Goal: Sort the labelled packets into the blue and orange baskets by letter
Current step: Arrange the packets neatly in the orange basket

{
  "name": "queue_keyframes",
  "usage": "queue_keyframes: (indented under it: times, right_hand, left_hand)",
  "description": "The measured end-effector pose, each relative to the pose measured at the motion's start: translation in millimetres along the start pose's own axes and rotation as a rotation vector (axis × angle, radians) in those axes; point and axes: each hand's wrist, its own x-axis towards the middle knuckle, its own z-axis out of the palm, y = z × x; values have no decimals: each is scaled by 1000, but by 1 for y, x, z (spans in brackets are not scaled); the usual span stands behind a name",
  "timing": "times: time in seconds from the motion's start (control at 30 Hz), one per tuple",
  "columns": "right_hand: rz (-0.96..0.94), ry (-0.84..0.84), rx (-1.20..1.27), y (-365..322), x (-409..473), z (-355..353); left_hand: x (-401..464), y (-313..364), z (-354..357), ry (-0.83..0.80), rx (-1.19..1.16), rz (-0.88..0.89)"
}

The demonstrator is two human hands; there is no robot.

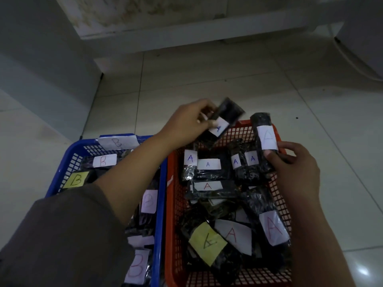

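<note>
A-labelled packet (222,119) pinched by left hand (188,123) over orange basket (176,214) far edge; second A packet (264,139) gripped by right hand (294,172); blue basket (160,224) alongside.

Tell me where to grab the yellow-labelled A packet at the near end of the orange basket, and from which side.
Probably by the black end of the yellow-labelled packet, nearest the orange basket's front wall. Come straight down from above: it lies flat and skewed on top of the pile, and a white-labelled packet crowds its far right edge. Pinching the wrap rather than the label spares the paper.
</note>
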Motion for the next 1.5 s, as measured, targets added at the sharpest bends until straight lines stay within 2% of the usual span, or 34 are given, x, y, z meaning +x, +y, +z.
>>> queue_keyframes:
  times: [0.07,0.13,0.37,0.47,0.57,0.63,0.73,0.8,1.03,1.2,1.3,1.4,1.47,1.5]
  right_hand:
    - [-2,-19,-10,1,0,4]
    - [-12,-57,-41,1,-2,8]
    - [-21,-214,-98,6,-7,26]
    - [-43,-213,-134,6,-9,33]
    - [-102,-258,-234,4,-11,37]
    - [-141,-337,-307,1,-11,35]
    - [-146,-488,-376,-4,-9,25]
    - [-152,-557,-415,-5,-8,21]
    - [-140,-503,-364,5,-10,35]
    - [-219,-451,-488,15,-12,40]
    - [-191,-459,-435,17,-10,39]
    - [-130,-516,-338,9,-6,26]
    - [-73,-564,-286,1,-4,10]
    - [-65,-584,-297,-3,-4,1]
  left_hand:
    - [-10,-4,-5,42,-63,-144]
    - [-22,-10,2,-9,-56,-244]
    - [-41,-18,41,-56,-25,-389]
    - [-41,-14,45,-83,110,-362]
    - [-45,-16,44,-68,487,-217]
    - [-49,-23,41,-22,579,-128]
    - [-54,-30,37,-161,491,-9]
    - [-57,-31,38,-266,475,6]
    - [-61,-29,43,-239,473,-43]
    - [-57,-22,38,-313,511,-55]
    - [-60,-17,34,-310,417,-79]
    - [-67,-13,26,-507,180,-223]
    - [-72,-13,22,-606,171,-272]
    - [-74,-14,21,-601,193,-272]
